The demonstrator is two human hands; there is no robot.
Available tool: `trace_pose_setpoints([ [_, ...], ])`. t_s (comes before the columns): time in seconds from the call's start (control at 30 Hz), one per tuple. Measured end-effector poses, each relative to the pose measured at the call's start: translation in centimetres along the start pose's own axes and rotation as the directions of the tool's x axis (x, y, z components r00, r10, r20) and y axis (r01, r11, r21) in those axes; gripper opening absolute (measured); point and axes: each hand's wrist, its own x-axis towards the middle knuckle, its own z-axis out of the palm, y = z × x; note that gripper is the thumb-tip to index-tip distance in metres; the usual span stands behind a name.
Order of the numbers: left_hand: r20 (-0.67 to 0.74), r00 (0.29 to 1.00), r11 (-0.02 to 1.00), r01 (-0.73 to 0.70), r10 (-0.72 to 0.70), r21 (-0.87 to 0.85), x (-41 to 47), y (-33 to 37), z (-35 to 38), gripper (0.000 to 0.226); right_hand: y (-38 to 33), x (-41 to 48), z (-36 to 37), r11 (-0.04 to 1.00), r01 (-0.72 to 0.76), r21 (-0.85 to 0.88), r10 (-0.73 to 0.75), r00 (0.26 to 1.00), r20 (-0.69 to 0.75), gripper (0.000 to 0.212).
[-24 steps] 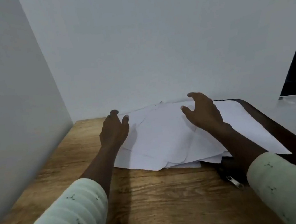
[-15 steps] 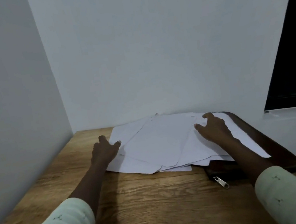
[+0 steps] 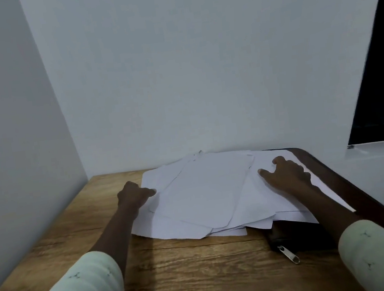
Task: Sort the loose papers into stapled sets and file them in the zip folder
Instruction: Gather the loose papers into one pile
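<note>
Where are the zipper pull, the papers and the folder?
zipper pull (image 3: 289, 255), head view, on its metal tab.
papers (image 3: 202, 192), head view, middle of the top sheet.
zip folder (image 3: 300, 233), head view, on its dark near corner.

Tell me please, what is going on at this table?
A person has both hands on a loose pile of white papers on a wooden table. The left hand touches the pile's left edge; the right hand rests on the sheets at the right. The pile partly covers a dark zip folder. No stapled set shows.
</note>
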Motion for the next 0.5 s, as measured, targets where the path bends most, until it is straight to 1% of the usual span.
trace_pose_setpoints([
  [0.07,-0.015,1.000,0.998,-0.013,0.014,0.065,0.1,-0.1,-0.4,0.065,-1.8,-0.6,0.8,0.992,0.111,-0.063,-0.115,0.992,-0.053,0.064],
  [0.13,-0.069,0.995,0.977,-0.055,0.070,0.205,0.2,-0.2,-0.8,0.064,-4.1,-1.8,1.6,0.966,0.257,-0.029,-0.258,0.965,-0.052,0.066],
  [0.17,-0.074,0.991,0.964,-0.086,0.108,0.252,0.3,-0.1,-0.9,0.063,-5.2,-2.6,2.0,0.943,0.332,-0.009,-0.333,0.943,-0.016,0.068],
  [0.2,-0.052,0.991,0.961,-0.105,0.123,0.256,0.3,0.1,-0.8,0.062,-6.4,-3.4,2.4,0.915,0.404,0.001,-0.403,0.914,0.049,0.072],
  [0.3,0.078,0.992,0.968,-0.118,0.103,0.220,0.3,0.6,-0.6,0.060,-9.5,-6.0,4.3,0.822,0.569,-0.022,-0.548,0.801,0.241,0.088],
  [0.33,0.109,0.990,0.969,-0.110,0.087,0.223,0.3,0.6,-0.6,0.061,-10.3,-6.8,4.8,0.805,0.594,-0.004,-0.568,0.771,0.288,0.092],
  [0.4,0.152,0.985,0.970,-0.111,0.079,0.215,0.4,0.6,-0.5,0.057,-11.3,-8.1,5.5,0.805,0.586,0.094,-0.572,0.723,0.388,0.094],
  [0.47,0.202,0.976,0.981,-0.118,0.086,0.155,0.6,0.4,-1.1,0.050,-11.6,-9.1,6.2,0.777,0.613,0.146,-0.603,0.657,0.452,0.093],
  [0.5,0.238,0.968,0.987,-0.115,0.085,0.116,0.6,0.4,-1.6,0.052,-11.5,-9.5,6.5,0.757,0.632,0.164,-0.625,0.628,0.464,0.092],
])
